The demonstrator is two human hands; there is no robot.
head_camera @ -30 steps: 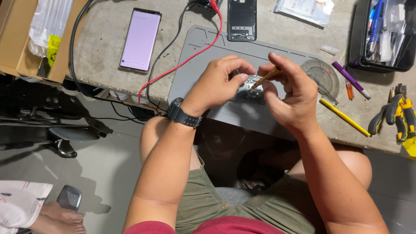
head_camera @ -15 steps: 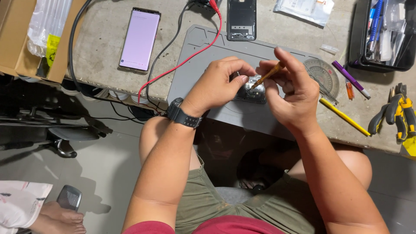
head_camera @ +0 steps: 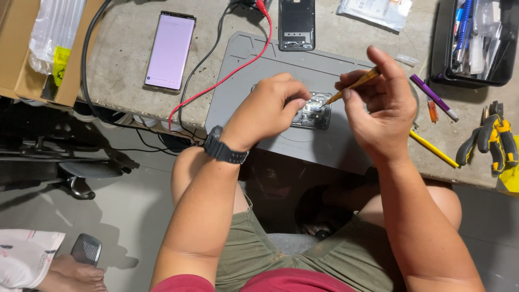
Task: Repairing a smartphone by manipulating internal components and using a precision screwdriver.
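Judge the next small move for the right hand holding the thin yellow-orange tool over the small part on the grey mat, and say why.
Probably a slight lowering of the thin yellow-orange tool so its tip works into the small shiny metal-and-glass part. The right hand pinches the tool with its tip at the part's upper edge, while the left hand steadies the part on the grey rubber mat.

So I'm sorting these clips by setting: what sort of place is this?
Probably a phone repair bench: a grey work mat, an opened phone part under both hands, a phone lying aside, and pliers.
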